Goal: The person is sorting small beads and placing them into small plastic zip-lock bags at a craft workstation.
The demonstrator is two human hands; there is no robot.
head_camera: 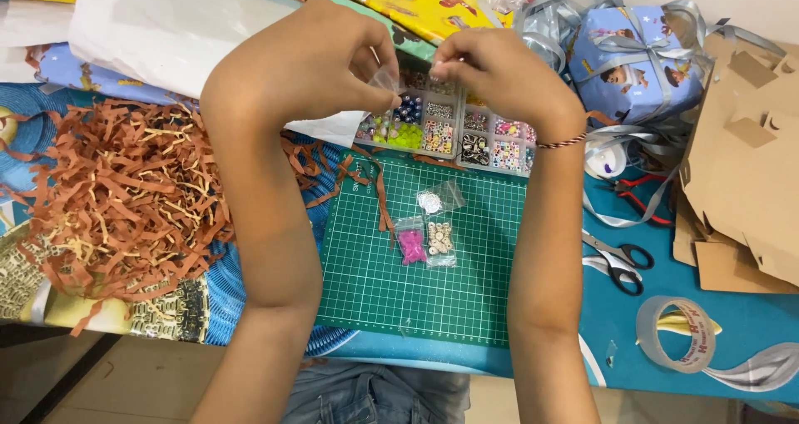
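Note:
Both of my hands are raised over a clear compartment box of coloured beads (454, 133). My left hand (320, 58) and my right hand (499, 70) pinch a small clear plastic bag (388, 79) between their fingertips. Below them lies a green cutting mat (374, 282). On it rest three small clear bags: one with pink beads (410, 242), one with pale round beads (439, 239) and one with white bits (436, 199). A thin woven bracelet circles my right wrist.
Brown shredded paper (125, 199) is heaped at the left. White paper (158, 24) and yellow wrapping lie at the back. A blue gift box with silver ribbon (632, 58), cardboard pieces (749, 166), red pliers (641, 195), scissors (620, 257) and a tape roll (676, 334) sit right.

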